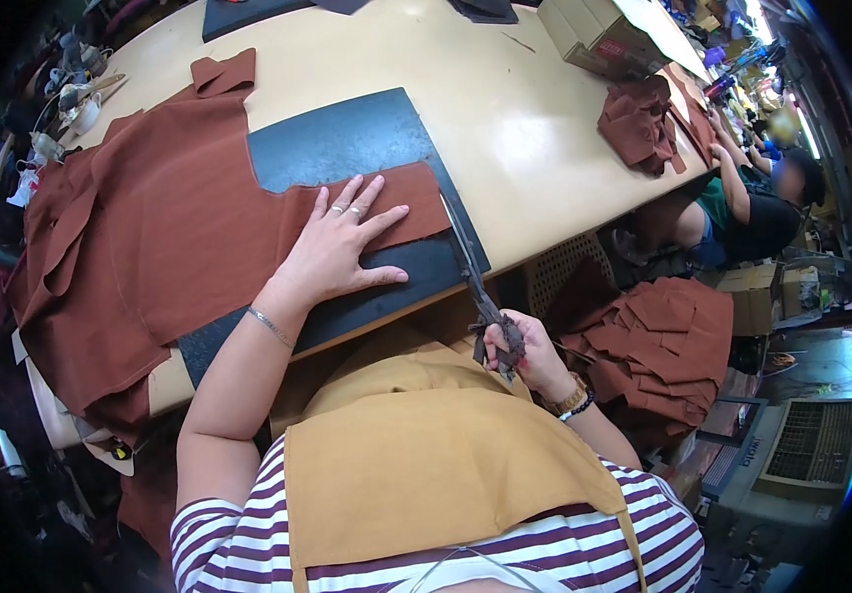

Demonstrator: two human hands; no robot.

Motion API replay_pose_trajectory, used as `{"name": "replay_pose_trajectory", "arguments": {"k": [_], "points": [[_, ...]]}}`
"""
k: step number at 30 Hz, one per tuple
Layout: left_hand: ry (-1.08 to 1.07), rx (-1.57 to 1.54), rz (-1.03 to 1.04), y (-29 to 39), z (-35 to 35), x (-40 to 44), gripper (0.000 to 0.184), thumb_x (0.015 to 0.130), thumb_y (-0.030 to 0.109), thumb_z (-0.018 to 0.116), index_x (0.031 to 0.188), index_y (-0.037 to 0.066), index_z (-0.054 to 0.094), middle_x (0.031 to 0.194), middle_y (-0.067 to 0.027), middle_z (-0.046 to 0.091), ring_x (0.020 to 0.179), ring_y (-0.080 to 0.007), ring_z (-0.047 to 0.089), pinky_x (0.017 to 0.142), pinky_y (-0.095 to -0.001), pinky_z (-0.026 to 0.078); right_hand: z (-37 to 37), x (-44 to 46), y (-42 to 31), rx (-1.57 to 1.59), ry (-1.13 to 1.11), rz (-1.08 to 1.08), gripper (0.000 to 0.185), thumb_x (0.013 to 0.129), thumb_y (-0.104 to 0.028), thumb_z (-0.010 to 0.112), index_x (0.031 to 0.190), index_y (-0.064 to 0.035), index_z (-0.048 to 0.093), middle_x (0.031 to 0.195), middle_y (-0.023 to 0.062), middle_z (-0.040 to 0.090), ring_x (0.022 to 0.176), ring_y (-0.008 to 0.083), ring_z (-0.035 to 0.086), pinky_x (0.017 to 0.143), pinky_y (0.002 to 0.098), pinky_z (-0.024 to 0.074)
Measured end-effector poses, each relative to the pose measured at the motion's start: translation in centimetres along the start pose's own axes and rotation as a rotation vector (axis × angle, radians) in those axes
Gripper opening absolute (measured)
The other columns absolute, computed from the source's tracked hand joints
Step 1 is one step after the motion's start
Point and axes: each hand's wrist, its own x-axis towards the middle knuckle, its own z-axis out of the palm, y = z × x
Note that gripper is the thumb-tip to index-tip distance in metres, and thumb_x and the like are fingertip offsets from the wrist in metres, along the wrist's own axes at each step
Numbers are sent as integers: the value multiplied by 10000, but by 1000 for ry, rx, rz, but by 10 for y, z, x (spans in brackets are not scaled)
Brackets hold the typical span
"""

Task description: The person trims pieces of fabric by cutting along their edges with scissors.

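My left hand (352, 235) lies flat with fingers spread on a rust-brown cloth garment piece (184, 217). Under its narrow end is a dark blue-black board (347, 128) on the table. In my right hand (532, 354) is a pair of scissors (467, 259), its handles wrapped in dark cloth. The fingers are closed round these handles near the table's front edge. The blades point away from me, alongside the cloth's right end; whether they touch it I cannot tell.
Brown cloth pieces (643, 124) lie at the table's right, below a cardboard box (599, 40). A seated person (757, 208) handles cloth there. A big brown cloth pile (653, 346) stands beside me at right. Tools and a brush (95, 87) sit at the left edge.
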Motion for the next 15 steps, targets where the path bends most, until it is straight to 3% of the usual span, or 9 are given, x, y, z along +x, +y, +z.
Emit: {"name": "replay_pose_trajectory", "arguments": {"k": [4,8,11,15], "points": [[-31,-9,-14,2,-4,0,814,707,689,610,1370,240,463,1506,-147,264,1397,-367,206,1114,-579,143,0,1,2,3,5,-1,173,914,-216,611,851,-66,555,681,9,590,600,87,585,537,208,455],[-66,-18,12,9,-7,2,823,693,671,639,1374,246,461,1515,-136,252,1405,-359,189,1118,-576,132,5,13,-3,2,8,-22,318,910,-329,613,900,-16,557,702,39,579,596,107,573,591,244,514],[-76,-16,10,10,-6,2,834,689,667,646,1379,238,455,1516,-136,250,1409,-350,183,1119,-571,133,8,13,-5,64,7,5,182,916,-236,614,898,-64,557,683,13,587,596,91,571,555,204,443],[-67,-12,3,9,-4,1,840,690,663,649,1384,233,450,1518,-134,247,1412,-342,180,1119,-567,137,7,7,-4,9,13,8,162,913,-216,615,875,-67,565,685,6,585,575,78,554,527,205,428]]}}
